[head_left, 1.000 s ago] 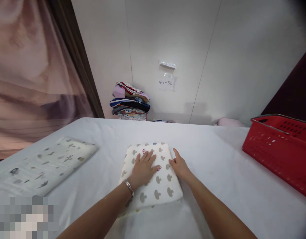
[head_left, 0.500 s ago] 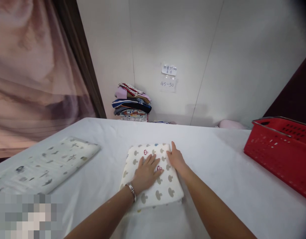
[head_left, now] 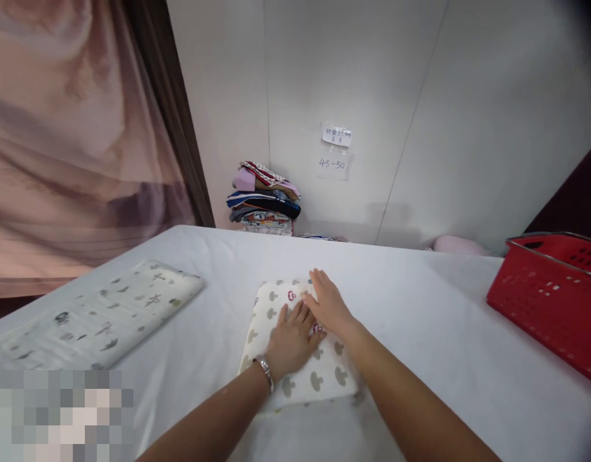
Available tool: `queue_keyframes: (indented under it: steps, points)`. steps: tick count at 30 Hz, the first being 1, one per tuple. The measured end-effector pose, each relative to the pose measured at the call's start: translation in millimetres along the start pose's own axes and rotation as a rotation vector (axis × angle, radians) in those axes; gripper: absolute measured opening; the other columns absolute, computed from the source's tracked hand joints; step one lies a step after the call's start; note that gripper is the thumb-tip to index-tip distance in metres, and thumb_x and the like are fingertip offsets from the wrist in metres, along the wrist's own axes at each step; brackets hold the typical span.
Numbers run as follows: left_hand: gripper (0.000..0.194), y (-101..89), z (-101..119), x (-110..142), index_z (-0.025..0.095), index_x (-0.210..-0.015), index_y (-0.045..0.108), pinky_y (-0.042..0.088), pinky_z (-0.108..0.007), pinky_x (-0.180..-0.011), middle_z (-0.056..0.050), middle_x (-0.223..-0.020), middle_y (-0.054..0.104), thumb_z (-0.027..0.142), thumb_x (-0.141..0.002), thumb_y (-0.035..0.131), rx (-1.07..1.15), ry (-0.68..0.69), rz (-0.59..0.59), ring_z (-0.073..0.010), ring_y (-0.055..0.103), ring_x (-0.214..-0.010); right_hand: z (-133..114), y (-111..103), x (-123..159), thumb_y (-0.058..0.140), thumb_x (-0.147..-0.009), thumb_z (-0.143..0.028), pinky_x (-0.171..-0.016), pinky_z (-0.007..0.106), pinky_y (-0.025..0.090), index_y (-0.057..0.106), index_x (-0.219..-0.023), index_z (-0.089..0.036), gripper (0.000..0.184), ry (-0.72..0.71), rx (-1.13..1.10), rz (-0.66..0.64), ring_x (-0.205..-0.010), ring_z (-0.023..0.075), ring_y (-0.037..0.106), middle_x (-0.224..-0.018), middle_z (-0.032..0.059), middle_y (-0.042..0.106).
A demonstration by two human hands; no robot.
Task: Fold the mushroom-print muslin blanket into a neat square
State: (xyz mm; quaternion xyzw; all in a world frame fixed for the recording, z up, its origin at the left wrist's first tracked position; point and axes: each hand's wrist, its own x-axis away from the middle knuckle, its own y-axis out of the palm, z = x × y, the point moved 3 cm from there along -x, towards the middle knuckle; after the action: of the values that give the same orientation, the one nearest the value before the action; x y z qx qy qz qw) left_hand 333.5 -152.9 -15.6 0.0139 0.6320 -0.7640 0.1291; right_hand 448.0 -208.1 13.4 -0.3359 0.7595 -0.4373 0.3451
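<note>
In the head view, a folded white cloth [head_left: 295, 378] printed with grey mushrooms and a few red ones lies on the white-covered table [head_left: 401, 289] in front of me. My left hand [head_left: 292, 337], with a silver bracelet at its wrist, rests flat on the cloth's middle, fingers spread. My right hand [head_left: 330, 301] lies over the cloth's upper right part, its fingers stretched out and its thumb close to the left hand's fingertips. Neither hand grips anything. The right hand and forearm cover part of the cloth's right edge.
A second folded cloth [head_left: 131, 314] with grey leaf-like prints lies at the left. At the right stands a red plastic basket [head_left: 555, 308] with a metal handle. Behind the table, a stack of folded fabrics [head_left: 264, 199] rises against the wall. A pink curtain [head_left: 83, 141] hangs at the left.
My right hand has moved from the cloth's right edge inward onto its top, nearer the left hand. The left hand stays flat on the cloth. The whole view has shifted slightly.
</note>
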Motion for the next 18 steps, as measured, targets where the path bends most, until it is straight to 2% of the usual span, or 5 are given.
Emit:
queue_keyframes:
  steps: [3,8,12,15,18]
  points:
    - [0.052,2.1,-0.9,-0.3,0.027,-0.136,0.034,0.013,-0.053,-0.108,-0.005,-0.143,0.034,0.05,-0.091,0.024,0.003,0.014,-0.007,-0.0246,0.021,-0.134,16.4,21.6,-1.0,0.029,-0.088,-0.054,-0.108,0.045,0.005,0.026,-0.14,-0.017,0.064,0.109,0.045,-0.164,-0.137,0.0219,0.01,-0.148,0.0088,0.02]
    - [0.052,4.0,-0.8,-1.1,0.026,-0.136,0.034,0.012,-0.052,-0.109,-0.004,-0.144,0.032,0.05,-0.091,0.023,-0.019,0.005,-0.025,-0.0245,0.02,-0.135,35.3,31.6,-5.0,0.024,-0.088,-0.057,-0.107,0.048,0.001,0.026,-0.14,-0.017,0.067,0.152,0.09,-0.195,-0.137,0.02,0.007,-0.149,0.0089,0.017]
    - [0.053,4.0,-0.2,-1.6,0.026,-0.137,0.033,0.011,-0.051,-0.109,-0.004,-0.143,0.034,0.049,-0.09,0.023,-0.03,0.005,-0.024,-0.0243,0.02,-0.135,18.6,19.3,2.5,0.025,-0.088,-0.056,-0.107,0.049,0.0,0.03,-0.139,-0.018,0.064,0.186,0.086,-0.235,-0.137,0.021,0.008,-0.149,0.0089,0.018]
    - [0.052,7.9,-2.3,-1.6,0.025,-0.138,0.031,0.009,-0.05,-0.109,-0.005,-0.143,0.034,0.044,-0.09,0.025,-0.043,0.0,-0.027,-0.0244,0.019,-0.135,-1.4,13.2,26.7,0.027,-0.086,-0.06,-0.108,0.044,-0.003,0.029,-0.139,-0.018,0.068,0.112,0.076,-0.167,-0.137,0.0216,0.006,-0.149,0.0086,0.018]
    - [0.051,13.3,-4.4,-2.2,0.024,-0.139,0.031,0.008,-0.05,-0.109,-0.004,-0.146,0.03,0.037,-0.089,0.027,-0.066,0.005,-0.042,-0.0237,0.017,-0.136,-10.6,19.0,54.8,0.024,-0.085,-0.063,-0.108,0.041,0.002,0.027,-0.14,-0.015,0.073,0.066,0.021,-0.173,-0.137,0.0222,0.011,-0.147,0.0101,0.023]
